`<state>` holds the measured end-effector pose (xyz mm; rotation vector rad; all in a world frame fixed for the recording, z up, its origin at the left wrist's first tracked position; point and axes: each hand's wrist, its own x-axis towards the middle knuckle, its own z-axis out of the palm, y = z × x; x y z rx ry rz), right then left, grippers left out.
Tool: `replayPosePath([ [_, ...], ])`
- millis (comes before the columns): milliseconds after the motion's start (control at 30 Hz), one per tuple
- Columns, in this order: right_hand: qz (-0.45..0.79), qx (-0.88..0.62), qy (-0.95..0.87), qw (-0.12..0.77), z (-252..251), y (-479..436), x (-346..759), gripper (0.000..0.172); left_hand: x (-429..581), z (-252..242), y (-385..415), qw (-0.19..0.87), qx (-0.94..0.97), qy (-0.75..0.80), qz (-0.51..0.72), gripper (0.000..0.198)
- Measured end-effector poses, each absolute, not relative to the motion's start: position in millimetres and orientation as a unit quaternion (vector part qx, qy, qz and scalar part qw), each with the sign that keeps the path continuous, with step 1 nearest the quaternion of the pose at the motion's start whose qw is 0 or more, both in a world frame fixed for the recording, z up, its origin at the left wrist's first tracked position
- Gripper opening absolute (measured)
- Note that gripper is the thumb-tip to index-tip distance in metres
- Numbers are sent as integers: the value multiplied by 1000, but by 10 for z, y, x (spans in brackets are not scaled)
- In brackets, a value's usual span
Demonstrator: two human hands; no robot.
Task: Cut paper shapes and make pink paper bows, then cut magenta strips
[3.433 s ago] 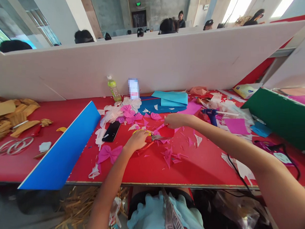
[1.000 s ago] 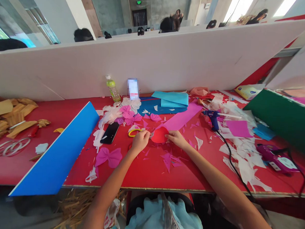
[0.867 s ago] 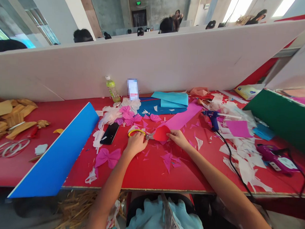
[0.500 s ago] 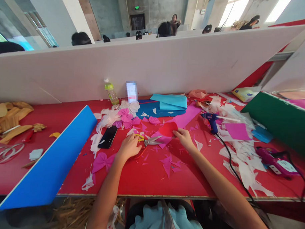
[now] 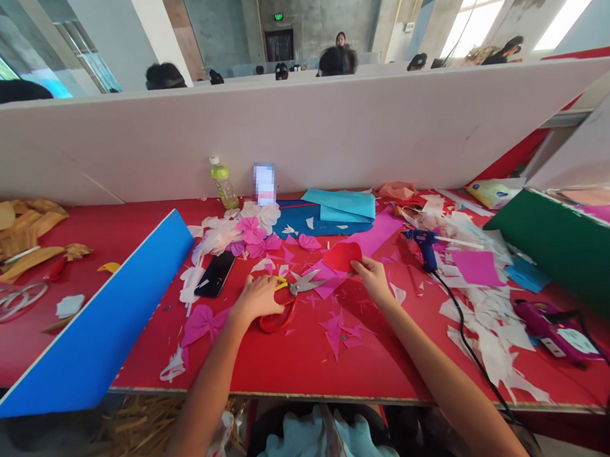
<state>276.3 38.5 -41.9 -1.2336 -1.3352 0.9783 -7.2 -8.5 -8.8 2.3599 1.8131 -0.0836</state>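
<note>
My left hand (image 5: 256, 299) is on the handles of a pair of scissors (image 5: 303, 283) with one yellow and one red grip, its fingers curled over them. The blades stand apart and point right; part of the yellow grip is hidden by the fingers. Between the thumb and fingers of my right hand (image 5: 374, 279) is the edge of a rounded red paper piece (image 5: 341, 256). This piece is just beyond the blade tips, above a magenta sheet (image 5: 328, 282). Pink scraps (image 5: 335, 333) lie on the red table (image 5: 300, 368) in front of the hands.
A blue board (image 5: 106, 315) leans at left, near a black phone (image 5: 215, 274). Pink and white paper flowers (image 5: 252, 230), a bottle (image 5: 223, 182) and a lit phone (image 5: 264, 184) stand behind. At right are a corded glue gun (image 5: 425, 246), white scraps (image 5: 496, 328) and a green board (image 5: 559, 244).
The scissors' blades and grips have spread wider, showing more of the red grip. The red paper in my right hand has shifted slightly right, and the view has tilted a little.
</note>
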Motion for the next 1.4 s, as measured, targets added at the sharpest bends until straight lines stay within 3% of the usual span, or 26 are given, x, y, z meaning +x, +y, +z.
replayPosePath([
  [200, 400, -504, -546, 536, -434, 409, 2784, 24, -92, -86, 24, 80, 777, 624, -20, 43],
  [333, 394, -505, -551, 535, -428, 412, 2778, 24, -162, -24, 63, 104, 774, 621, 59, 43],
  [500, 398, -501, -565, 521, -449, 405, 2745, 24, -135, -15, 34, 59, 792, 588, 155, 26],
  [1100, 395, -478, -620, 481, -424, 338, 2679, 27, -103, -78, 31, 19, 818, 561, 123, 42],
  [1400, 400, -474, -631, 465, -462, 344, 2656, 28, -85, -70, 33, 21, 820, 557, 129, 38],
])
